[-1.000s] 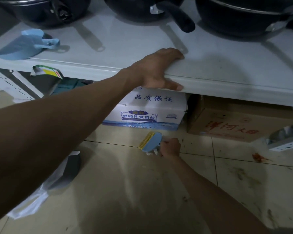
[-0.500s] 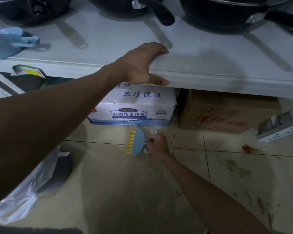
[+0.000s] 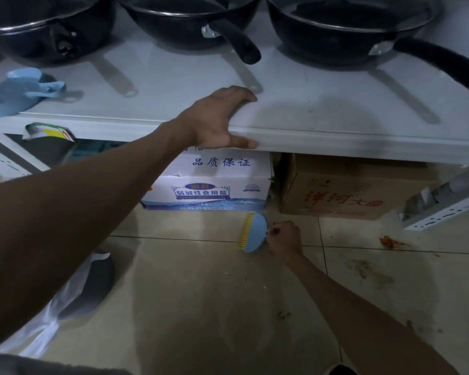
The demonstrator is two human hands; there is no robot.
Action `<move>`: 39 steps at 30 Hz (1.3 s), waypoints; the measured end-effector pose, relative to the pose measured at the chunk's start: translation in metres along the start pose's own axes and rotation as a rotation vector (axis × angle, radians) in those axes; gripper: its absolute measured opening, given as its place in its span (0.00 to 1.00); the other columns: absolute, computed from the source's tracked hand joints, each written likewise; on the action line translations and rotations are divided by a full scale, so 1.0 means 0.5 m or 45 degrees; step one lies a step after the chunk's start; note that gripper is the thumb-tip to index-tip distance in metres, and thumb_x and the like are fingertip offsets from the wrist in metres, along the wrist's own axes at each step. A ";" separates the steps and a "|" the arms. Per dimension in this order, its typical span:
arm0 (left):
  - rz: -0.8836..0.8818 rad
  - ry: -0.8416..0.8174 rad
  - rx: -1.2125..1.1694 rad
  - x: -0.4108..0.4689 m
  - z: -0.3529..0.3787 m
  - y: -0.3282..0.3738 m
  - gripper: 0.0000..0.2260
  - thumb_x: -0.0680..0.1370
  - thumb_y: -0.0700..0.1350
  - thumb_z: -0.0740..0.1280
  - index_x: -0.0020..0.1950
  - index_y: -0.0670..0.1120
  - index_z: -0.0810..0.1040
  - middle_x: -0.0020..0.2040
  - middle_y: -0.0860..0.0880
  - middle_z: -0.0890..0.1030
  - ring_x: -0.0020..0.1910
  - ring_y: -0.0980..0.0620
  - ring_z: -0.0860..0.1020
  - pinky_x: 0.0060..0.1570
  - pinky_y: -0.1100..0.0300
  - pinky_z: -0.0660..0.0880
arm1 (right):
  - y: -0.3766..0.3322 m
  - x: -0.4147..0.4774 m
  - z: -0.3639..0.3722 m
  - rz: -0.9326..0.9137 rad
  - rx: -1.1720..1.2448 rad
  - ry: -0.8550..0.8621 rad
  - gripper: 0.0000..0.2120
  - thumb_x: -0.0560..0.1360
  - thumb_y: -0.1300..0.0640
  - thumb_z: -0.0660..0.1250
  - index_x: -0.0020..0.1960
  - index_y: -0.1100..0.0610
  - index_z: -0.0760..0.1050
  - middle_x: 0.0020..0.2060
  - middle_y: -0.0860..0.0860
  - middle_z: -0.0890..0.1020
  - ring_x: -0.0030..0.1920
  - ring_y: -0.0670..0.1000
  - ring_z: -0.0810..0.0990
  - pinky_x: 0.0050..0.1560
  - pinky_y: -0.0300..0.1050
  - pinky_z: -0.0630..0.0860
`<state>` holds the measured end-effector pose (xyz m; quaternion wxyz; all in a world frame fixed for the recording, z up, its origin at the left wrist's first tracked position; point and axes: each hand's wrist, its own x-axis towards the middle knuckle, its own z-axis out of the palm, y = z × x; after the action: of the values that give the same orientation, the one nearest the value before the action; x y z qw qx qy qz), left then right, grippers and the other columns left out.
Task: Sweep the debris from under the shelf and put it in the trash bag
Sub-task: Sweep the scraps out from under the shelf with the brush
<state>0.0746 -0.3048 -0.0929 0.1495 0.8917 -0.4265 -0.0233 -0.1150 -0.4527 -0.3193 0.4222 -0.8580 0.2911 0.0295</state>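
Head camera looks down at a blue brush (image 3: 253, 232) with yellow bristles, low over the tiled floor (image 3: 201, 293), just in front of a white box (image 3: 209, 185) and a brown cardboard box (image 3: 344, 196) under the shelf (image 3: 336, 125). The right hand (image 3: 284, 239) is curled tight around the brush handle. Red bits (image 3: 389, 241) lie on the floor further right. The left hand (image 3: 220, 120) grips the shelf's front edge, fingers on top. Black pans (image 3: 190, 17) and a blue dustpan (image 3: 16, 93) sit on the shelf. A clear plastic bag (image 3: 46, 326) lies at the lower left.
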 end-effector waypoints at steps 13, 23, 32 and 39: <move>0.062 -0.166 -0.013 0.059 0.001 0.111 0.43 0.68 0.62 0.75 0.78 0.50 0.61 0.77 0.53 0.61 0.75 0.51 0.59 0.73 0.57 0.58 | -0.028 0.023 -0.086 -0.197 -0.409 0.156 0.09 0.73 0.62 0.66 0.49 0.67 0.80 0.45 0.62 0.84 0.44 0.58 0.83 0.32 0.39 0.67; 0.198 -0.137 -0.088 0.117 0.040 0.117 0.40 0.70 0.63 0.73 0.78 0.56 0.61 0.77 0.56 0.61 0.75 0.55 0.59 0.69 0.65 0.54 | -0.049 0.089 -0.065 -0.346 -0.435 0.276 0.08 0.77 0.65 0.62 0.48 0.64 0.80 0.43 0.59 0.84 0.40 0.54 0.83 0.33 0.38 0.68; 0.191 -0.123 -0.084 0.120 0.049 0.109 0.41 0.70 0.63 0.73 0.78 0.57 0.61 0.78 0.55 0.60 0.76 0.55 0.57 0.73 0.62 0.54 | -0.080 0.126 -0.013 -0.228 -0.410 0.198 0.09 0.78 0.65 0.60 0.56 0.64 0.75 0.47 0.59 0.82 0.44 0.56 0.82 0.41 0.46 0.80; 0.231 -0.088 -0.089 0.129 0.060 0.098 0.40 0.70 0.64 0.72 0.78 0.56 0.61 0.77 0.56 0.61 0.75 0.56 0.58 0.69 0.67 0.53 | -0.100 0.147 0.015 -0.168 -0.305 0.164 0.14 0.78 0.65 0.59 0.63 0.65 0.72 0.55 0.61 0.77 0.52 0.58 0.80 0.50 0.50 0.80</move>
<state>0.0737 -0.3909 -0.1017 0.1672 0.8425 -0.5091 -0.0551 -0.0263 -0.4582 -0.3105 0.2985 -0.9195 0.2551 -0.0188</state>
